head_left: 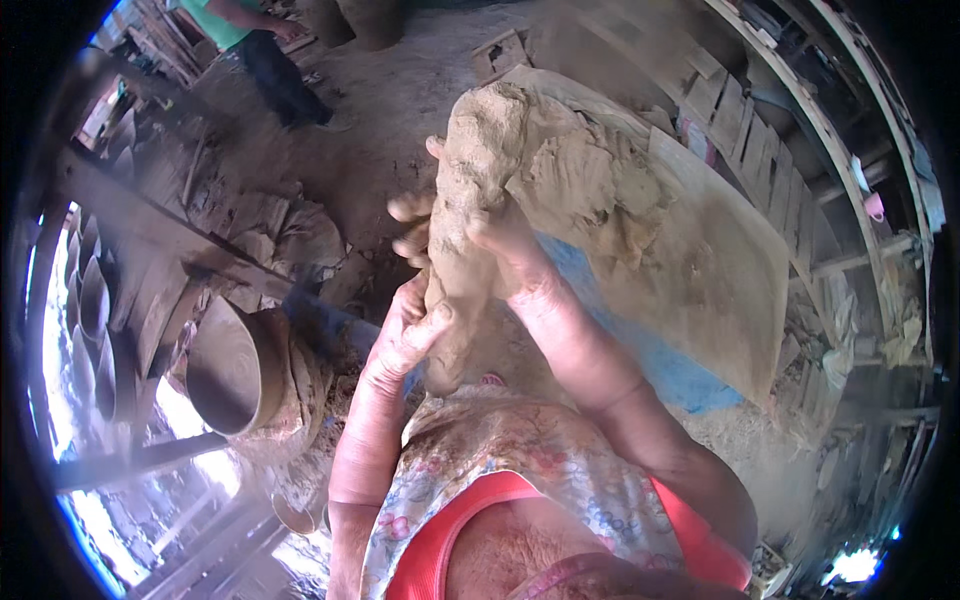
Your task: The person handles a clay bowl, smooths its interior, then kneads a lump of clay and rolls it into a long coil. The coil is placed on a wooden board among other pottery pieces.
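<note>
A long, thick roll of wet grey-brown clay stretches away from my body, lumpy and broader at its far end. My left hand grips its near part from the left, with the thumb lying along it. Farther up, my right hand holds the roll from the right. Fingertips show past the roll's left side, wrapped around from beneath. Just right of the roll, a rough mass of clay rests on a pale board. The underside of the roll is hidden.
Blue sheeting shows below the board's near edge. At left stands a round clay pot, with several more bowls stacked beyond a wooden beam. Another person stands at the far left. Wooden slats line the right.
</note>
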{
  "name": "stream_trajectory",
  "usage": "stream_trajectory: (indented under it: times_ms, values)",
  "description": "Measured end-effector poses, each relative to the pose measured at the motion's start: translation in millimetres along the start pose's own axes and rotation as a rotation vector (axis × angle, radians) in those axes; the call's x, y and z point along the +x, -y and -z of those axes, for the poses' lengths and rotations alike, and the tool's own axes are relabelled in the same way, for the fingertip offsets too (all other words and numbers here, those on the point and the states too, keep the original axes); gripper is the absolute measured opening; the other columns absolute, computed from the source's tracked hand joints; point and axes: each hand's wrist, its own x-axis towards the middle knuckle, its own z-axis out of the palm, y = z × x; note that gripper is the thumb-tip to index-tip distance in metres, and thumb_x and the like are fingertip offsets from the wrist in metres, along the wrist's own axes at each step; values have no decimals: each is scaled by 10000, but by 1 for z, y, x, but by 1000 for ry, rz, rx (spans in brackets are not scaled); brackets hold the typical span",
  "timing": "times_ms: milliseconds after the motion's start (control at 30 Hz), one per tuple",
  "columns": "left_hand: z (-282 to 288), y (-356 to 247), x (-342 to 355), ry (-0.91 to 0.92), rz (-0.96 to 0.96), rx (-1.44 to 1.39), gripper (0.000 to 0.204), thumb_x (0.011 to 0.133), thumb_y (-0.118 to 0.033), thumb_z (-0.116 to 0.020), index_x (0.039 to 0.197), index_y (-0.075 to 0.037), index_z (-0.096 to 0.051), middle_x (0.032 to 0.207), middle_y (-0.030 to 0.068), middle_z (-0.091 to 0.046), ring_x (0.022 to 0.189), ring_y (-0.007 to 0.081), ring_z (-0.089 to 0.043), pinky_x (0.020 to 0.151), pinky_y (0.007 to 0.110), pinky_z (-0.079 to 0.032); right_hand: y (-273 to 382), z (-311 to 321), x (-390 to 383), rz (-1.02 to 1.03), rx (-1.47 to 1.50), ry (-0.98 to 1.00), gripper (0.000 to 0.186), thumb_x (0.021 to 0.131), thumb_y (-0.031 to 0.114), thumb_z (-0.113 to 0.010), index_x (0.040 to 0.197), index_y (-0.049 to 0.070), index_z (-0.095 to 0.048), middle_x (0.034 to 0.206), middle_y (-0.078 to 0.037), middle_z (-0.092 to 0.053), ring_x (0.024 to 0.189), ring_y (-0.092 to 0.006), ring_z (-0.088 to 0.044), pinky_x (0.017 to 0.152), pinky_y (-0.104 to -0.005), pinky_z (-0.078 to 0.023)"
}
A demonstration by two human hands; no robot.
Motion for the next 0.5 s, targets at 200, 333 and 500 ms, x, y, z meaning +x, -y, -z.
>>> stream_trajectory:
  times_ms: [200,333,500]
  values:
    - [-14,18,4,-196,-365,451,899,672,-364,-808,1307,72,-344,1236,150,-491,1158,186,-446,987,335,-361,-14,0,-11,-44,-110,-398,470,793,239,-711,1147,12,-501,946,-74,-598,779,-166,-602,716,-293,-516]
    - [-17,27,0,-368,-276,468,833,673,-402,-820,1233,34,-385,1071,112,-574,1004,116,-486,871,295,-431,1,-9,-1,-142,-171,-4,1034,666,732,-605,1332,-11,-334,1256,-169,-484,1161,-298,-487,985,-408,-411]
    - [-17,38,-11,-407,-291,572,664,706,-426,-781,1087,24,-476,872,131,-615,859,190,-598,741,328,-475,17,12,20,35,-360,26,884,765,611,-617,1364,44,-302,1270,-194,-448,1098,-313,-516,955,-448,-412]
